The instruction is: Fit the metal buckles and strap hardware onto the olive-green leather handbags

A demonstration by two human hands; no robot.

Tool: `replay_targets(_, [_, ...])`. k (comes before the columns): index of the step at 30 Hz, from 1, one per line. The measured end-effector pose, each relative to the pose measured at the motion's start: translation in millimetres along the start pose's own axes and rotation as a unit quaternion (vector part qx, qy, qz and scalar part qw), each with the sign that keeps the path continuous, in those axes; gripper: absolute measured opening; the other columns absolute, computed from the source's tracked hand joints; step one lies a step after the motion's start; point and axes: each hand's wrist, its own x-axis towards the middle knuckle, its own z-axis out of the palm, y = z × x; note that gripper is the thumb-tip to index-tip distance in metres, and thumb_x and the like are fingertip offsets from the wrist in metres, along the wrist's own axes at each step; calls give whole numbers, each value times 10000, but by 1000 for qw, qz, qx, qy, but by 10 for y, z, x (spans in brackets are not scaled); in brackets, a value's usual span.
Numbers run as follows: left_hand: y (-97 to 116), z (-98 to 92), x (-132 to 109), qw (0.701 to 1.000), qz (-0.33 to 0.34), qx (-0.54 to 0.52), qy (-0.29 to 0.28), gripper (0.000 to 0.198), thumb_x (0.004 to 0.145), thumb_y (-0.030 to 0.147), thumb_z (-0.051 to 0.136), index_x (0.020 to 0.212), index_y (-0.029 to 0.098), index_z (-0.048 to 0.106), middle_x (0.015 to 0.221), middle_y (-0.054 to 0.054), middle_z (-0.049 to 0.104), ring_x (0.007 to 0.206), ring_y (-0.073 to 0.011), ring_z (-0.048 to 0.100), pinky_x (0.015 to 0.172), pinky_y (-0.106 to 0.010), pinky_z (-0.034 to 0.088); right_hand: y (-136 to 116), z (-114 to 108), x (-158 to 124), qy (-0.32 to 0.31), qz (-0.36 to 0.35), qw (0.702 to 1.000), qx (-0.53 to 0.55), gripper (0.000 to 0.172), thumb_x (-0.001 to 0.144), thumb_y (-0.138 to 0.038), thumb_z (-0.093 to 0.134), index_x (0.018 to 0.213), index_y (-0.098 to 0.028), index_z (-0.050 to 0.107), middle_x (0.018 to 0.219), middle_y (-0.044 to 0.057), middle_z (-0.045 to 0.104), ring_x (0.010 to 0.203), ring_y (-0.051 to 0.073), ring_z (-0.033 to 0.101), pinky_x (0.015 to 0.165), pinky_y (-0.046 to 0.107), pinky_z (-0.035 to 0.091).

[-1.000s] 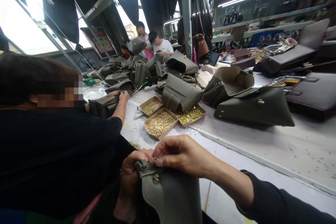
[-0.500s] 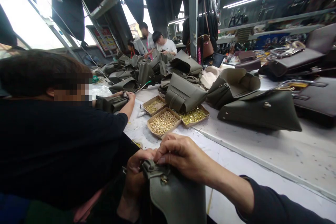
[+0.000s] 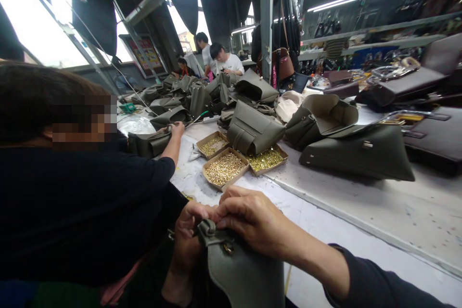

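A dark olive-green handbag (image 3: 249,269) stands upright close in front of me, at the bottom of the view. My left hand (image 3: 189,231) is closed around its upper left edge, by a folded strap tab. From the right, my right hand (image 3: 249,216) reaches over the top with thumb and fingers pinched at that same tab. The two hands' fingertips meet there, and whatever small part lies between them is hidden. Below the tab a gold-coloured metal fitting (image 3: 228,248) shows on the bag's side.
Shallow cardboard trays of small gold metal pieces, one a front tray (image 3: 207,176), lie ahead on the white table (image 3: 325,221). Olive bags (image 3: 355,151) are heaped behind and to the right. A co-worker in a dark top (image 3: 83,202) sits close on my left, handling another bag (image 3: 149,144).
My fingers have shifted slightly at the strap tab, and the bag has barely moved. The co-worker's head has moved left and back, with the hand on their bag shifted a little.
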Motion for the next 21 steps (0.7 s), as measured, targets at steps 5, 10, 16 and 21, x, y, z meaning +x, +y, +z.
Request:
replay_targets(5, [17, 109, 50, 999, 27, -17, -32, 303, 722, 214, 849, 865, 208, 581, 722, -1, 704, 582, -122, 620, 647, -258, 543, -30, -93, -22, -26, 17, 999, 22, 116, 962, -204, 656, 857, -183, 701, 874, 0, 597, 829, 141, 592, 738, 242, 438])
replay_targets(10, [27, 126, 70, 998, 23, -5, -64, 246, 722, 188, 836, 855, 205, 630, 740, -8, 694, 643, -133, 633, 607, -216, 528, -55, -179, -65, -33, 19, 999, 6, 80, 950, -221, 670, 878, -190, 688, 885, -5, 586, 833, 140, 573, 745, 252, 421])
replay_targets(16, [-26, 131, 50, 998, 15, -18, -56, 267, 691, 231, 867, 808, 194, 631, 699, 11, 643, 600, -108, 565, 581, -206, 493, 35, -143, -128, -1, 68, 991, 116, 80, 906, -267, 736, 883, -195, 710, 867, -11, 622, 786, 135, 573, 715, 253, 429])
replay_targets(21, [-24, 213, 63, 998, 5, -29, -48, 306, 679, 267, 890, 807, 199, 621, 686, 13, 639, 613, -123, 573, 642, -262, 530, 94, -157, -162, 7, 69, 988, 138, 102, 906, -296, 739, 885, -196, 737, 866, -6, 653, 811, 144, 598, 745, 269, 441])
